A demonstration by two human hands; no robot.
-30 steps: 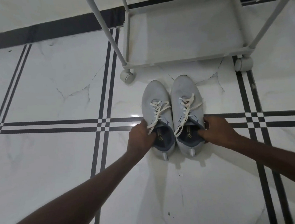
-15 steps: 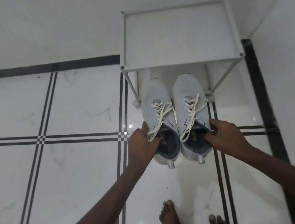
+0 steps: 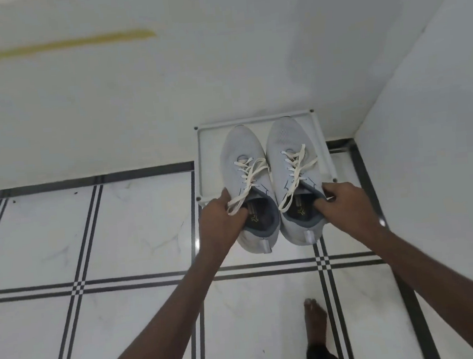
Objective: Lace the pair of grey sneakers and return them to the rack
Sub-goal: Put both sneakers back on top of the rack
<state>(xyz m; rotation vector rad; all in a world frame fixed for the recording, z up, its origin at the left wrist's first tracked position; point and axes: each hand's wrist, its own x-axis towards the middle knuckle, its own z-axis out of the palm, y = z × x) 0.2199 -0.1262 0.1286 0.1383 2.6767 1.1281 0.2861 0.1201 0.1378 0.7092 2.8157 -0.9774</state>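
Note:
Two grey sneakers with white laces are held side by side, toes pointing away from me. My left hand (image 3: 222, 223) grips the left sneaker (image 3: 243, 161) at its collar, thumb inside the opening. My right hand (image 3: 343, 204) grips the right sneaker (image 3: 291, 146) the same way. Both shoes' front halves are over the top shelf of the white rack (image 3: 203, 159), and their heels overhang its near edge. Whether the soles touch the shelf I cannot tell. Loose lace ends hang over each shoe's opening.
The rack stands in a corner, with a white wall behind it (image 3: 137, 102) and another on the right (image 3: 440, 133). The floor is white tile with black stripes (image 3: 124, 283). My bare feet (image 3: 316, 324) are on the floor below the shoes.
The sneakers have been lifted from the floor in front of the rack up to its top shelf. The view has risen with them as I stood up.

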